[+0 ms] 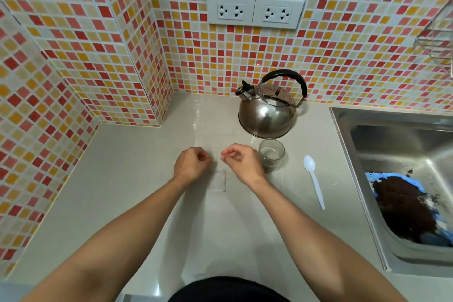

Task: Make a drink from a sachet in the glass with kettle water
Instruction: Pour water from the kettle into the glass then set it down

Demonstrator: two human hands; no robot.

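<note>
A small clear sachet [220,180] with a dark edge hangs between my hands, just above the pale counter [137,179]. My left hand [192,163] pinches its top left corner and my right hand [241,162] pinches its top right. The sachet looks nearly empty. A short clear glass [271,154] stands right beside my right hand, with dark powder at its bottom. Behind the glass sits a steel kettle [267,113] with a black handle, its spout pointing left. A white plastic spoon [315,180] lies on the counter to the right of the glass.
A steel sink [367,154] takes up the right side and holds a blue item covered with dark grounds [404,206]. Mosaic-tiled walls close off the back and left. Two double sockets [255,11] sit on the back wall. A wire rack [436,41] hangs at the far right.
</note>
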